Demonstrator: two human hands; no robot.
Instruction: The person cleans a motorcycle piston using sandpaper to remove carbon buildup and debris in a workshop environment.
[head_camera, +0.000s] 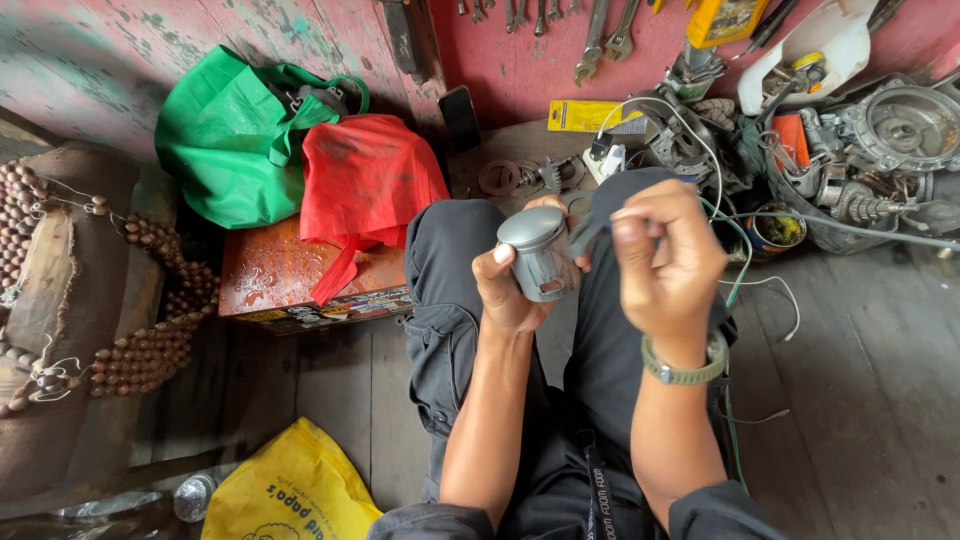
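Both hands are working above the lap: the left hand (512, 285) is gripping a grey metal piston (540, 253), while the right hand (665, 255) is pinching a dark strip (588, 228) against its crown. Red bag (365, 185) and green bag (235, 140) are sitting beyond, left.

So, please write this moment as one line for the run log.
left hand: holds grey metal piston | right hand: pinches dark strip against piston | around: red bag, green bag, engine parts

Engine parts (870, 160) crowding right floor
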